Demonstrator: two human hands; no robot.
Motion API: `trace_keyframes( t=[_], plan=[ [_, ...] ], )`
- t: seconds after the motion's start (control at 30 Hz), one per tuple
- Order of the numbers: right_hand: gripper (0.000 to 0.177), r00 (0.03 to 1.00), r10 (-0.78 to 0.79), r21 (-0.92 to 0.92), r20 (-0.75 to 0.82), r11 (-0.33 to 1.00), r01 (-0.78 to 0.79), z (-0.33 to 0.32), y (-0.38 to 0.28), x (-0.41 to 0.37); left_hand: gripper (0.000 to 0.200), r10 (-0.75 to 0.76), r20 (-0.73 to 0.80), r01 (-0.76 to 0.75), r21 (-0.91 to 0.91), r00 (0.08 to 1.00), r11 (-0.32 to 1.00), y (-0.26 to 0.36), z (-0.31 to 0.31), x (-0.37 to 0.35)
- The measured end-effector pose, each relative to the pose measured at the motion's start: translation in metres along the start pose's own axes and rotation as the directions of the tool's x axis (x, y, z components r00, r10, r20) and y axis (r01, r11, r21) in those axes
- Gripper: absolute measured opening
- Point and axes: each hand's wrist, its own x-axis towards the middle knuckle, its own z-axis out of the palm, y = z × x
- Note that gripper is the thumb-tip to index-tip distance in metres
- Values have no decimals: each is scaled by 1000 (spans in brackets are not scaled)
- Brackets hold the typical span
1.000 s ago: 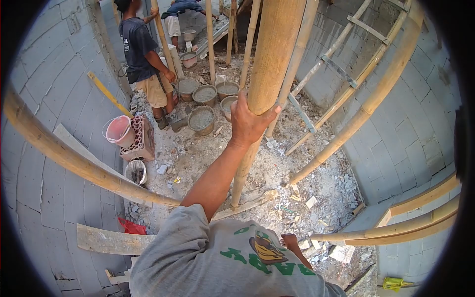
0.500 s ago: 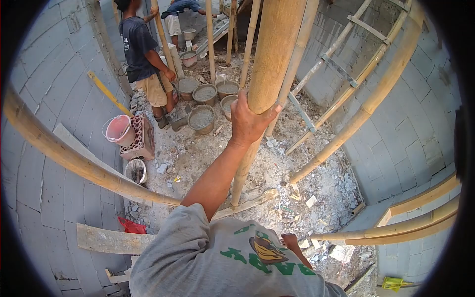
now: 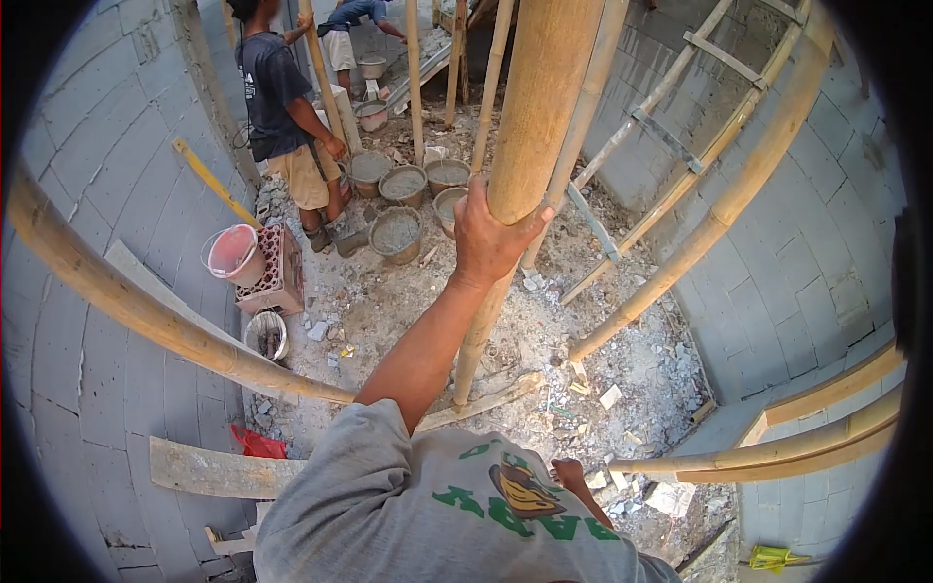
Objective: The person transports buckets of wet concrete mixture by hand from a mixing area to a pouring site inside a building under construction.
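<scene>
My left hand (image 3: 489, 233) is wrapped round a thick upright bamboo pole (image 3: 540, 107), with the thumb on its right side and the fingers on its left. The pole rises past the top of the view, and its lower end meets the ground near a flat wooden piece (image 3: 486, 400). A thinner bamboo pole (image 3: 588, 97) stands close behind it. Low beside my grey shirt (image 3: 437, 515) is my right hand (image 3: 570, 474), small and partly hidden. Its fingers look curled, and whatever may be in them cannot be made out. Rubble (image 3: 641, 389) lies beyond it.
Buckets of wet grey mix (image 3: 396, 235) stand ahead, beside a person in a dark shirt (image 3: 277, 92). Another person (image 3: 352, 19) bends farther back. A wooden ladder (image 3: 671, 136) leans right. Bamboo poles (image 3: 175, 330) slant on both sides. A pink bucket (image 3: 235, 255) sits on a brick block (image 3: 282, 282).
My left hand keeps its grip on the pole. My right hand has shifted very slightly. The bent person's arm at the back has moved a little lower.
</scene>
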Motion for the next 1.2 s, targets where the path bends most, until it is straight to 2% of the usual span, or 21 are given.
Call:
trace_keyframes(
  t=[0.03,0.13,0.37,0.4,0.43,0.47,0.57,0.6,0.63,0.7,0.77,0.83,0.97,1.0,1.07,1.17,1.2],
  plan=[
    [22,981,192,197,23,961,-193,0,-2,0,57,-1,-1,1,0,1000,1000,1,-1,0],
    [26,994,105,120,39,987,-109,-2,-1,1,57,-39,34,41,-72,999,997,3,-1,1],
    [25,984,174,125,38,976,-177,0,7,10,61,-9,-1,9,-108,1000,994,5,-1,2],
    [25,1000,-23,-130,6,991,23,3,20,19,61,-13,-1,13,-138,1000,990,7,-2,3],
    [26,975,-221,-378,24,901,213,3,22,21,61,-13,-2,13,-137,1000,990,6,-2,3],
    [26,975,-221,-378,25,901,214,3,24,22,60,-12,-2,12,-108,1000,994,6,-2,2],
    [26,985,-171,-285,12,944,167,4,23,23,60,1,-12,-1,-54,1000,999,3,-1,2],
    [26,1000,-1,-38,-5,999,1,5,21,23,60,13,-20,-14,-29,1000,999,2,0,2],
    [25,986,168,210,22,963,-169,6,18,22,60,13,-21,-14,-28,1000,1000,5,-1,2],
    [24,986,164,203,19,965,-164,3,14,19,60,-27,-1,27,-128,1000,991,12,-5,2],
    [23,987,160,196,20,967,-161,4,13,19,61,-5,-13,4,-84,1000,996,0,1,2],
    [21,988,151,259,13,954,-149,3,9,16,61,17,-25,-18,-42,1000,999,-3,3,2],
    [19,980,191,378,51,905,-196,0,3,10,60,-23,6,24,-138,1000,990,5,-1,2],
    [19,999,-41,225,1,974,40,0,12,13,60,-33,12,35,-152,999,988,6,-1,2],
    [19,961,-277,58,-10,959,277,-1,15,14,60,-33,6,34,-101,999,994,3,0,1],
    [19,966,-258,25,-7,966,258,-2,11,14,60,-31,4,32,-36,999,999,3,-1,1],
    [19,980,-197,-79,19,977,198,-2,8,14,60,-30,9,30,-23,1000,999,4,-1,1]
  ],
)
